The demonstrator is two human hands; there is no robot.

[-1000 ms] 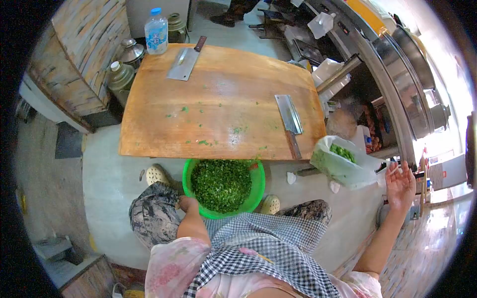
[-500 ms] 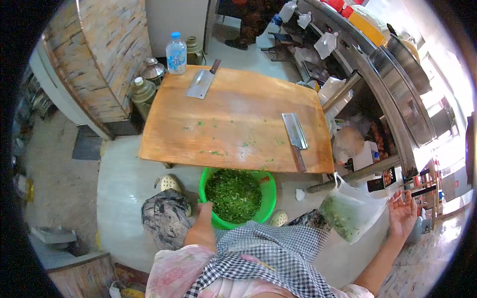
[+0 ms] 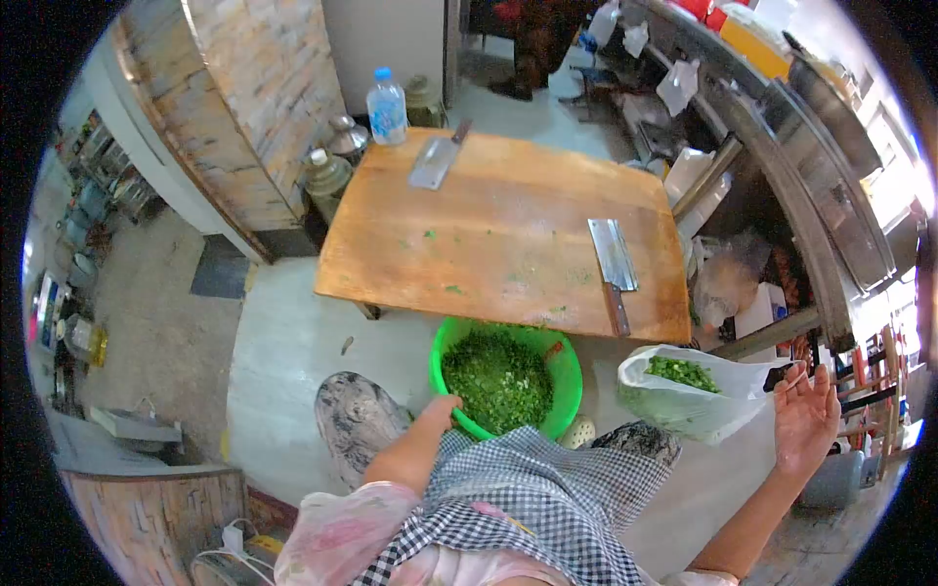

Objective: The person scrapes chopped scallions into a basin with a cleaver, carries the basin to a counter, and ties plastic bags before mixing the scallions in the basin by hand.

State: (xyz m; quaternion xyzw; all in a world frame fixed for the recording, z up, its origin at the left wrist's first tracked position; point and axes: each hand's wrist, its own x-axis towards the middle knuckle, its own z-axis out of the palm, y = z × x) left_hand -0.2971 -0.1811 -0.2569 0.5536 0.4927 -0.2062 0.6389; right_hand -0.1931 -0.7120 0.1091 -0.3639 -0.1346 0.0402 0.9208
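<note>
At the wearer's lap: black-and-white checked cloth apron. Just beyond, below the surface's near edge: round bright-green plastic basin. Contents: finely chopped dark-green leaves; small reddish patch on the right wall, nature unclear.
Left hand: closed on the basin's near-left rim, fingers partly hidden.
Right hand: raised, palm showing, fingers loosely curled, holding translucent white plastic bag by one end. Contents: chopped bright-green leaves, visible at the mouth.
Brown wooden surface: scattered green scraps. Near right corner, broad steel cleaver with dark handle; farther left, second steel cleaver.
Far-left corner: upright clear plastic bottle with blue cap, contents indistinct. Beside that corner: olive-green flask with white stopper, contents hidden.
Farthest: dark-clothed person, partly in view.
</note>
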